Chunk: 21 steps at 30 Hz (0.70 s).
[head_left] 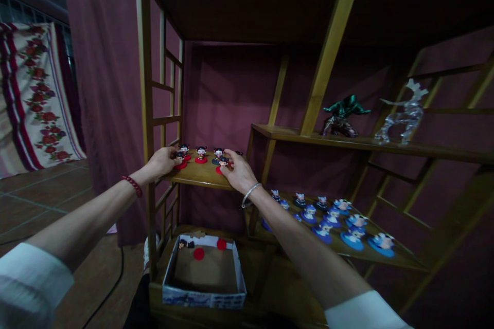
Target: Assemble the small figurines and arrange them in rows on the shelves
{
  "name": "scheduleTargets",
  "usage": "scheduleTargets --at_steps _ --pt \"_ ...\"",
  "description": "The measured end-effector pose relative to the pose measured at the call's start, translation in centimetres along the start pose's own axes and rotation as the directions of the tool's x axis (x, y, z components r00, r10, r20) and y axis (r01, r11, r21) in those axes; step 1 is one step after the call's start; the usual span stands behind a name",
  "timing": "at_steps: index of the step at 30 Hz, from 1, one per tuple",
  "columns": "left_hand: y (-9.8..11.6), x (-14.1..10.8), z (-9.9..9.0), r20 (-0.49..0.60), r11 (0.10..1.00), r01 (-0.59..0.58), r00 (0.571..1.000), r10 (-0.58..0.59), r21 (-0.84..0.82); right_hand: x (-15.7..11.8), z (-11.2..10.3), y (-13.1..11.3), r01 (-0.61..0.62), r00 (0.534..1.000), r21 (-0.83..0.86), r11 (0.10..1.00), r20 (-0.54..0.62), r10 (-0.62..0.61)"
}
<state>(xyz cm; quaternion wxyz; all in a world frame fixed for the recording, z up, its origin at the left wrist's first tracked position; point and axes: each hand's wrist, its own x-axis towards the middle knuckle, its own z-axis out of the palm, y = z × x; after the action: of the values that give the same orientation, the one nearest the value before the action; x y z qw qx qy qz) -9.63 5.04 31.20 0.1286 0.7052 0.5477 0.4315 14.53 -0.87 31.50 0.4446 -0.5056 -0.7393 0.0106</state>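
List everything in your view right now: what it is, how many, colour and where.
Small figurines: at least five, dark-haired, mostly red bases, upper left shelf
Box: one, pale walls, brown inside, bottom left
Discs: two, red, in the box
Dark piece: at least one, box's back left corner
Blue-based figurines: about a dozen, some hidden, lower right shelf
Statuette: one, green and brown, upper right shelf
Antlered animal: one, clear, beside it
Shelving: one unit, yellow-brown
Curtain: purple, left
Floral cloth: one, far left
Cable: one, black, floor
Left hand, right hand: bare, each at a front figurine
Bracelets: two, red left, silver right
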Motion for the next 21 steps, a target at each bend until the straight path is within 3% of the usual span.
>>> scheduleTargets --at_steps 4,8,21 --pt "-0.6 0.3 0.3 -0.022 0.992 -0.015 1.000 0.018 0.126 0.1 0.1 0.2 -0.018 0.999 0.029 0.999 0.040 0.017" --pt "0.2 -0.2 0.2 -0.034 0.982 -0.003 0.999 0.010 0.191 0.0 0.1 0.3 -0.029 0.998 0.052 0.998 0.060 0.026" --pt "0.8 -1.1 -0.3 0.044 0.989 -0.052 0.998 0.047 0.137 -0.3 -0.2 -0.2 -0.028 0.996 0.037 0.999 0.083 0.025"
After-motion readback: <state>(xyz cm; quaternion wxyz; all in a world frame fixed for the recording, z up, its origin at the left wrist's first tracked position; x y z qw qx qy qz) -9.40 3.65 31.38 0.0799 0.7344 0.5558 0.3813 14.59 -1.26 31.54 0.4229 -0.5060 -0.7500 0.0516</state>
